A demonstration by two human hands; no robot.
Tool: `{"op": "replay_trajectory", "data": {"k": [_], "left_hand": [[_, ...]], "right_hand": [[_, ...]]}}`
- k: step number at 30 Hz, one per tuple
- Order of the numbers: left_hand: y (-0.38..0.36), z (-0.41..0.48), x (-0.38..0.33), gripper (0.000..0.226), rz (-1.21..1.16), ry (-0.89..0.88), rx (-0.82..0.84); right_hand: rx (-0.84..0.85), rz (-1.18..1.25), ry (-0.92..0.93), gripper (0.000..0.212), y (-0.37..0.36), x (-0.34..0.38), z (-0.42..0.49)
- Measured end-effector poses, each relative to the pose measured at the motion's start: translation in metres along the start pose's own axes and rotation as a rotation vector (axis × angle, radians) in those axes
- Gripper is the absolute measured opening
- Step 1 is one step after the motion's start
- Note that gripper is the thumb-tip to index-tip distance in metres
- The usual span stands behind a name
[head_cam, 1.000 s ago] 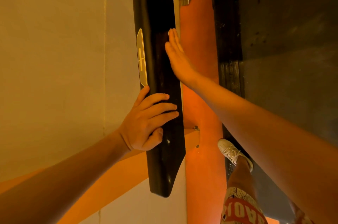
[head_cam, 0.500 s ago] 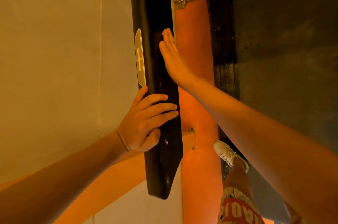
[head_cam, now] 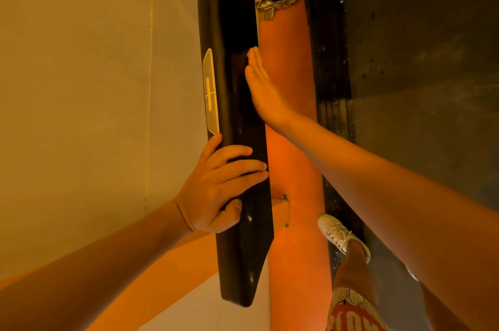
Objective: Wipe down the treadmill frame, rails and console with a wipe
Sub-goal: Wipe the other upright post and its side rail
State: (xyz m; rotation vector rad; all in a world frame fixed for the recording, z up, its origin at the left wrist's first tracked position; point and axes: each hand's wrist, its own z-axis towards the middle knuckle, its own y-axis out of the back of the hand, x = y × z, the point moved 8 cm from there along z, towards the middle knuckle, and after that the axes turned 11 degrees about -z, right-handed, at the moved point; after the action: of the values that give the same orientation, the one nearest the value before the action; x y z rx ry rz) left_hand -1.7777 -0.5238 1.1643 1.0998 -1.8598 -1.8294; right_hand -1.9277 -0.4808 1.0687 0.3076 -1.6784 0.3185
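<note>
Two bare arms reach forward to the black treadmill rail (head_cam: 236, 249), which runs straight away from the camera. The left hand (head_cam: 216, 190) clamps the rail near its end, fingers curled over the top, thumb beneath. Farther up, the right hand (head_cam: 263, 93) lies flat against the rail's inner side, fingers straight and together, a pale sliver of wipe (head_cam: 250, 52) showing at their tips.

Two hands (head_cam: 216, 185) (head_cam: 263, 90), one rail (head_cam: 237, 6), one shoe (head_cam: 340, 236)

Indoor exercise space: treadmill handrail (head_cam: 235, 249) and belt (head_cam: 432, 141) fill the view, pale surface (head_cam: 81, 87) left. Home or gym undetermined.
</note>
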Motion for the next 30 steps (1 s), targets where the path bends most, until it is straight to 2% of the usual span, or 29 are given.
{"op": "replay_trajectory", "data": {"k": [5, 9, 16, 19, 24, 30], "left_hand": [[-0.002, -0.002, 0.002, 0.058, -0.001, 0.004, 0.000], [0.000, 0.000, 0.001, 0.061, -0.012, -0.008, -0.020], [0.000, -0.001, 0.000, 0.050, -0.008, 0.007, -0.003], [0.000, -0.002, 0.001, 0.055, 0.002, 0.090, 0.040], [-0.007, -0.013, -0.013, 0.068, 0.010, 0.344, 0.043], [-0.012, -0.021, -0.018, 0.066, -0.033, 0.507, -0.047]], "right_hand": [[-0.078, 0.098, 0.147, 0.061, -0.006, 0.055, -0.009], [-0.051, 0.091, 0.281, 0.058, -0.016, 0.057, -0.038], [-0.003, 0.042, 0.132, 0.061, -0.016, 0.008, -0.036], [0.021, 0.045, 0.120, 0.062, -0.013, 0.007, -0.030], [0.047, 0.065, 0.087, 0.056, -0.010, 0.010, -0.031], [0.059, 0.037, 0.067, 0.056, -0.007, 0.015, -0.014]]}}
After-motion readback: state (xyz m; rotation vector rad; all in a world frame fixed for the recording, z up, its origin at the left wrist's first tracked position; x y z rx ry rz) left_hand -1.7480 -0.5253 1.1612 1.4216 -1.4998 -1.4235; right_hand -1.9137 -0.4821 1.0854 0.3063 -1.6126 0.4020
